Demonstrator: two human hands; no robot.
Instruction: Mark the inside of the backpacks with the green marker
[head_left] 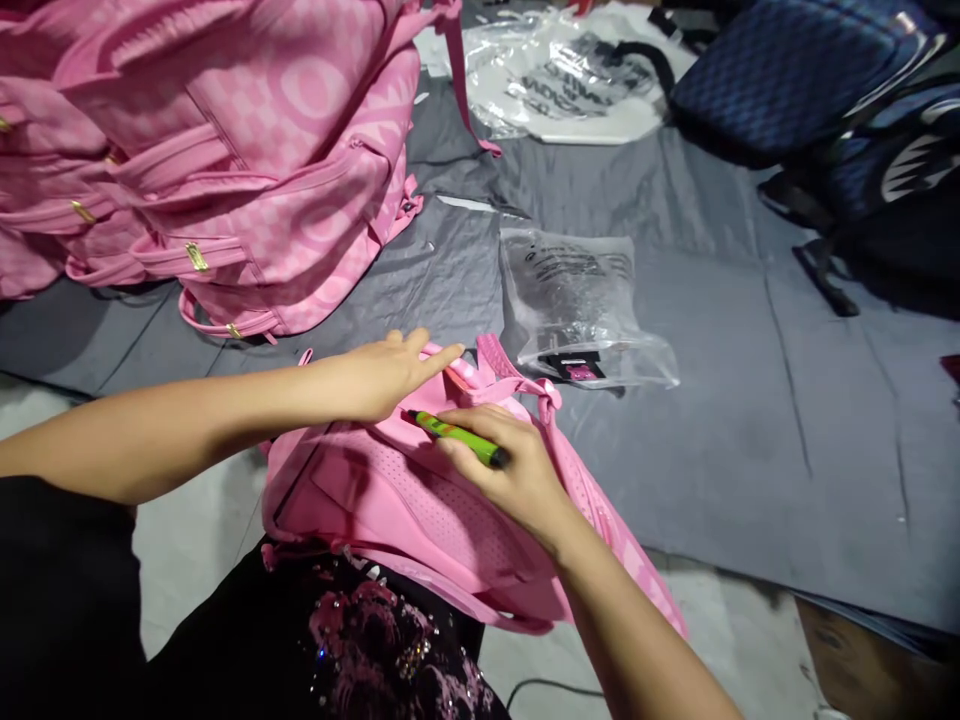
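Both our hands are mid-frame: our right hand (517, 465) has its grip closed round a green tool (465, 437), while our left hand (386, 378) rests on the pink backpack (420, 510) at lower centre, its grip closed or not, we cannot tell. More pink bags (289, 190) fill the upper left.

L hand (391, 375) splayed, R hand (517, 467) curled

Green tool (459, 437), pink backpack (442, 495), blue bag (772, 75), apparently checked
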